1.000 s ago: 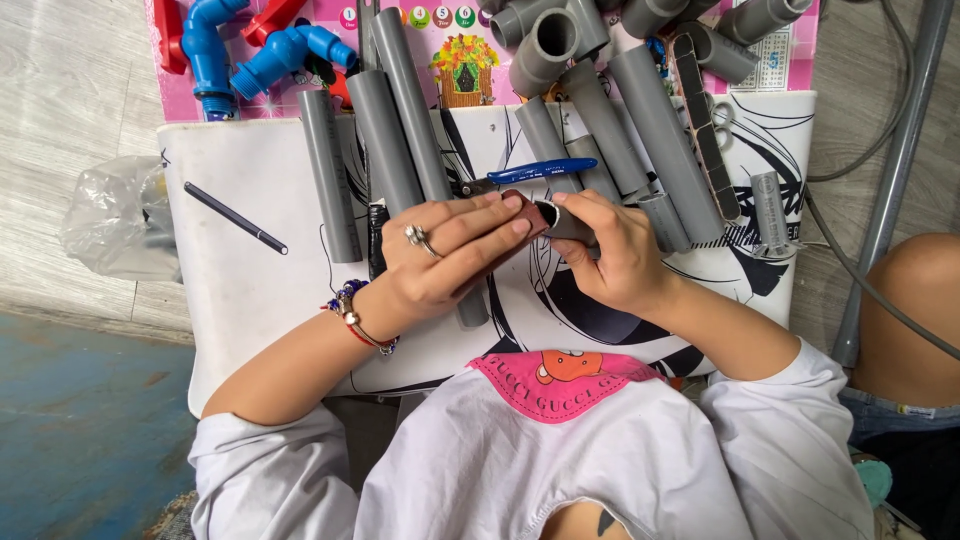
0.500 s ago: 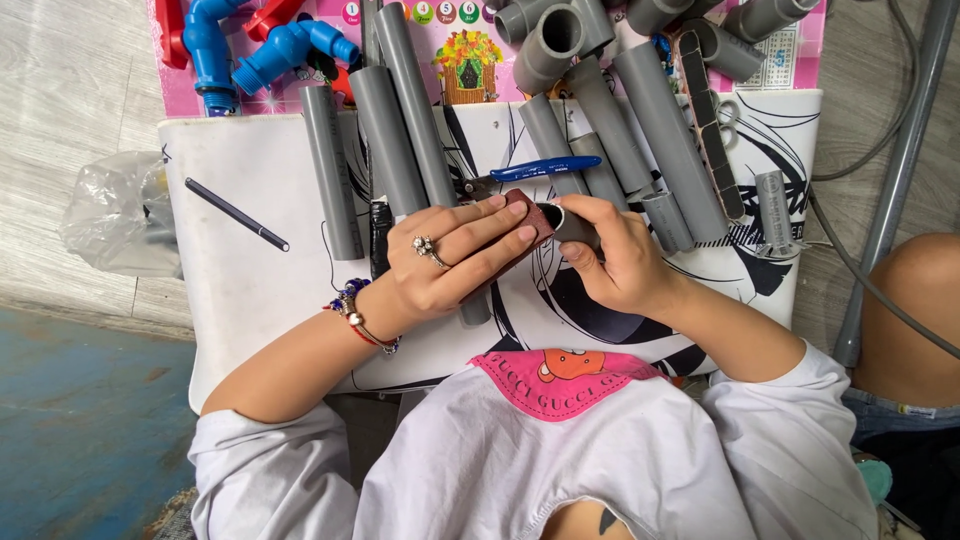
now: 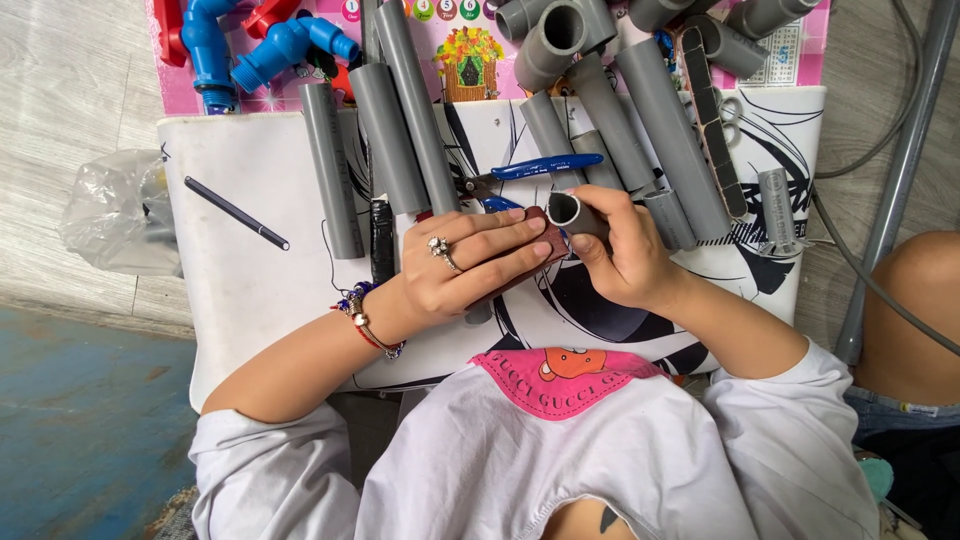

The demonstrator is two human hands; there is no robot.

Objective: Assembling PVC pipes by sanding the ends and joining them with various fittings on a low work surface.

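Nearest: white shirt [image 3: 520, 460] with pink collar patch, both sleeves pushed up. Left wrist: beaded bracelet [image 3: 366, 326]. Left hand [image 3: 460, 265], ring [image 3: 440, 249] on one finger: fingers laid flat and closed over a dark reddish-brown abrasive piece [image 3: 553, 240], pressing it to the pipe's mouth. Right hand [image 3: 625, 255]: closed around a short grey pipe piece [image 3: 572, 212], open end turned towards the left hand, held just above the white board [image 3: 240, 290]. Step in hand, as judged: rubbing down the cut end of the pipe piece. Next move would likely call for turning the piece in the right hand's grip so an unworked part of the rim meets the abrasive, with steady pressure from the left. Beside the hands: dark cylinder [image 3: 382, 240]; blue-handled pliers [image 3: 545, 165] just beyond the fingertips, close enough to be knocked. Left on the board: black pen [image 3: 236, 213], well apart. Farther: long grey pipes [image 3: 330, 170] lying side by side, more grey lengths [image 3: 675, 150] to the right, crowding the working space. Farthest: grey elbow fittings [image 3: 560, 30], blue pipe fittings [image 3: 270, 45], pink sheet [image 3: 440, 20]. Off the board: clear plastic bag [image 3: 120, 210]; metal pole [image 3: 900, 170].
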